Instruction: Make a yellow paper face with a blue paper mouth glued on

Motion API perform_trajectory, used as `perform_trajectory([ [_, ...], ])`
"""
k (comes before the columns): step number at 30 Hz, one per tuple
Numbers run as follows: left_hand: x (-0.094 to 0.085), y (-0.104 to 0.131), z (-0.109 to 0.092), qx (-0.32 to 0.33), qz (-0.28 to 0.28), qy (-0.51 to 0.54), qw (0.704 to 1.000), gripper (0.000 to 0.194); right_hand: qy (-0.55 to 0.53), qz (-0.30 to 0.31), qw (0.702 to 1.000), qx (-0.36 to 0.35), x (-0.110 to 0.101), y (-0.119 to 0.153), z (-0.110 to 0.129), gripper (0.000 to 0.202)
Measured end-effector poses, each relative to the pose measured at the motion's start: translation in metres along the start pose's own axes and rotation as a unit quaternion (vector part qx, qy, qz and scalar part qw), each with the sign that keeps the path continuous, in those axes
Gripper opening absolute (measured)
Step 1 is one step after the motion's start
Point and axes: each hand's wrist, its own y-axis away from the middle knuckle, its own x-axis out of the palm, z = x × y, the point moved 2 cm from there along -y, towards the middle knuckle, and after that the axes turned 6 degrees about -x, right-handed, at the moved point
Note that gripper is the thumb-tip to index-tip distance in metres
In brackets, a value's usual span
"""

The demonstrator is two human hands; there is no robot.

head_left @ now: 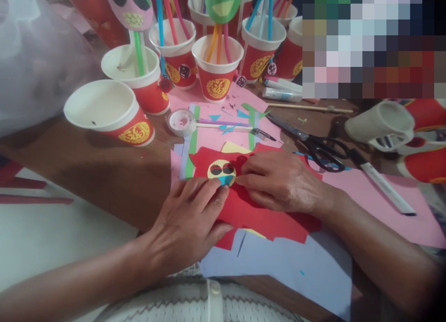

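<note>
A small round yellow paper face (222, 169) with black eyes and a blue mouth piece (227, 179) lies on red paper (268, 224). My left hand (195, 215) rests over the red paper's left part, fingers spread, its fingertips touching the lower edge of the face. From the right, my right hand (278, 180) reaches in palm down, fingers bent together with the fingertips at the face's right edge; whether anything is pinched there is hidden. Purple-blue paper (296, 266) lies beneath the red sheet.
Red and white cups (218, 75) with straws and paper faces stand behind. Black scissors (313, 147), a marker (386, 187), a tape roll (181, 122) and a mug (381, 122) lie around the papers. A plastic bag (38, 66) fills the upper left.
</note>
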Motion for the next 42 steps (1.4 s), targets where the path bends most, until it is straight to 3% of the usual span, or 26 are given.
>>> perform_trajectory([
  [18,-0.001,-0.001,-0.001,0.009,-0.013,0.004,1.000,0.038,-0.006,-0.005,1.000,0.024,0.000,-0.001,0.002,0.022],
  [23,-0.003,0.000,-0.002,0.006,-0.009,-0.002,1.000,0.035,-0.009,-0.028,1.000,0.001,0.001,0.000,0.004,0.022],
  [29,-0.002,0.000,0.000,0.008,-0.021,0.004,1.000,0.033,-0.018,0.006,1.000,-0.010,0.002,-0.003,0.006,0.022],
  [36,-0.003,0.004,0.015,0.039,-0.073,0.127,0.988,0.032,-0.034,0.020,0.999,-0.010,0.002,-0.003,0.006,0.021],
  [42,0.001,0.006,0.016,0.025,-0.060,0.087,0.994,0.037,-0.034,0.023,0.999,-0.008,0.003,-0.003,0.007,0.022],
])
